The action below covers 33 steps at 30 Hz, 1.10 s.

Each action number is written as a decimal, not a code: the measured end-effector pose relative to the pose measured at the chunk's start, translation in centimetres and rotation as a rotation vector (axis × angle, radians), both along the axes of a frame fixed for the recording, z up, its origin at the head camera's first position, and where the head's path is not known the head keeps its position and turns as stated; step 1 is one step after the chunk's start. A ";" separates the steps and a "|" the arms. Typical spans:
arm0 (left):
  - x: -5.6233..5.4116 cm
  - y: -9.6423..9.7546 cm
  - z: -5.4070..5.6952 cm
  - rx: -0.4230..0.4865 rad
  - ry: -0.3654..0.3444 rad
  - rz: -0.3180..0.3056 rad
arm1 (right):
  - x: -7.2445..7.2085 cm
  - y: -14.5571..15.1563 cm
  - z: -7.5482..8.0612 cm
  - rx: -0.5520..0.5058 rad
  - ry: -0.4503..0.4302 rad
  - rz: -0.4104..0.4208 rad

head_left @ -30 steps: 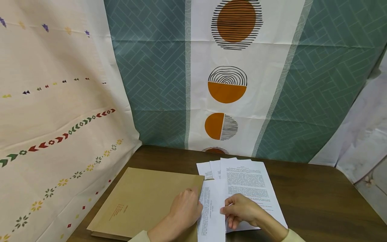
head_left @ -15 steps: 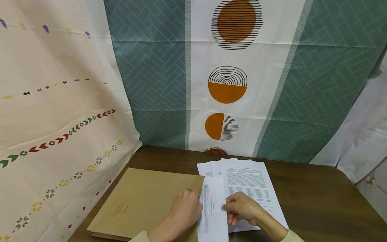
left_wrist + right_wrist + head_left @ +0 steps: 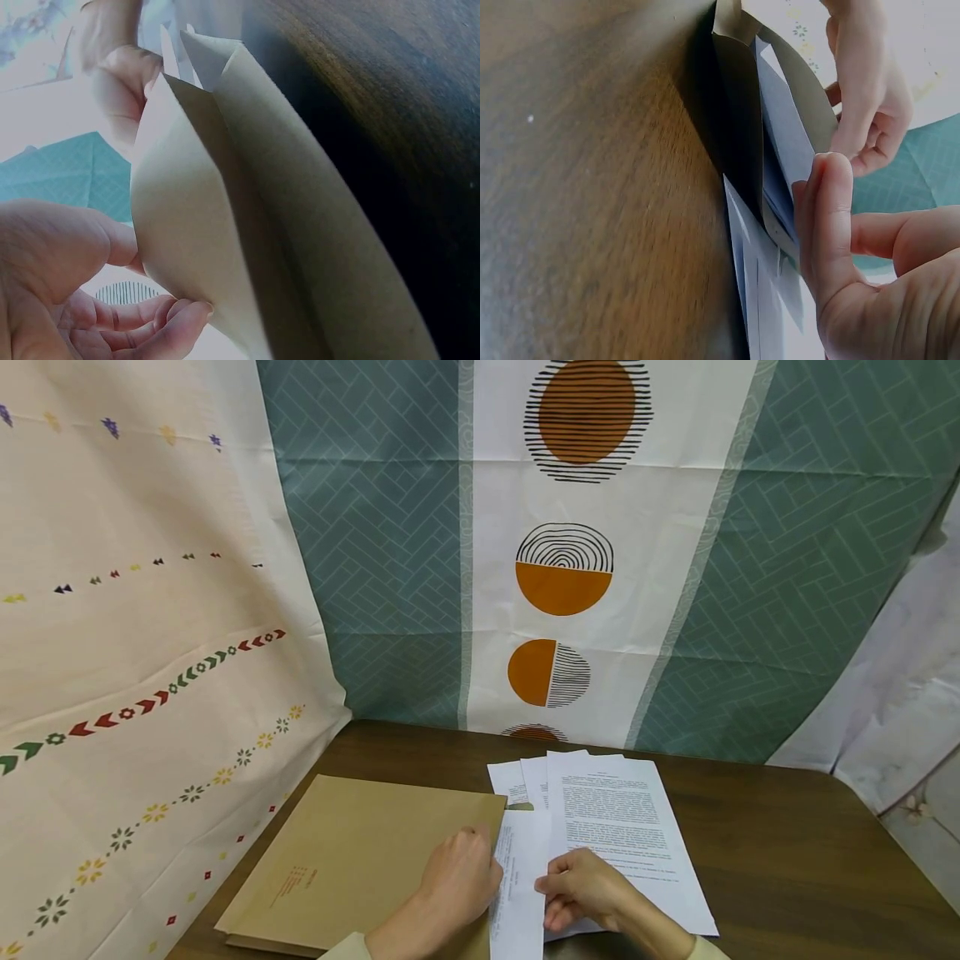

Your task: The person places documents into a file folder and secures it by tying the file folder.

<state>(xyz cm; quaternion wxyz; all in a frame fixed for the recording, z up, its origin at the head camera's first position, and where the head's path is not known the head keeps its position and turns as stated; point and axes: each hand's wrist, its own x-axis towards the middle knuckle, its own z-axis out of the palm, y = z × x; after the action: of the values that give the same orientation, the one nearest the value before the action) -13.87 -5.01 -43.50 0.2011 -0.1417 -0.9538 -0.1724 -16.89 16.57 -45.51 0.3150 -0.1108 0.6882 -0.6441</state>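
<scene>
A brown paper envelope (image 3: 375,852) with small red print lies on the table, its opening on the right side. My left hand (image 3: 459,877) pinches the upper lip of that opening, holding it raised; the gap shows in the left wrist view along the envelope's side (image 3: 180,202). My right hand (image 3: 585,889) pinches the right edge of a printed sheet (image 3: 521,868), whose left part is inside the envelope. In the right wrist view the paper (image 3: 784,105) lies between the envelope's two walls. How deep it reaches is hidden.
Beside the envelope, under my right hand, lie several overlapping printed sheets (image 3: 615,818), fanned at their far left corners. The dark wooden table (image 3: 787,852) extends to the right. Patterned cloths (image 3: 375,552) hang behind the table and on its left.
My right hand first shifted slightly right with the sheet, then moved left, so less of the sheet shows outside the envelope. The left hand has kept its place.
</scene>
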 end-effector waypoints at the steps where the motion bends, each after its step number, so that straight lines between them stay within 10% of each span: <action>1: 0.0 0.0 0.0 -0.004 0.008 0.003 | 0.0 -0.1 0.0 -0.001 0.000 0.001; 33: 0.2 -0.2 0.2 -0.016 -0.006 -0.023 | -0.5 -4.0 -0.5 0.088 0.068 0.050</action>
<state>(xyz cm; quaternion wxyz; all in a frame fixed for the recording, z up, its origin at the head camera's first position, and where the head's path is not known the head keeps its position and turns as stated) -13.70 -5.24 -43.33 0.1949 -0.1537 -0.9541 -0.1675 -17.38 12.54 -46.01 0.3120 -0.1360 0.7231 -0.6011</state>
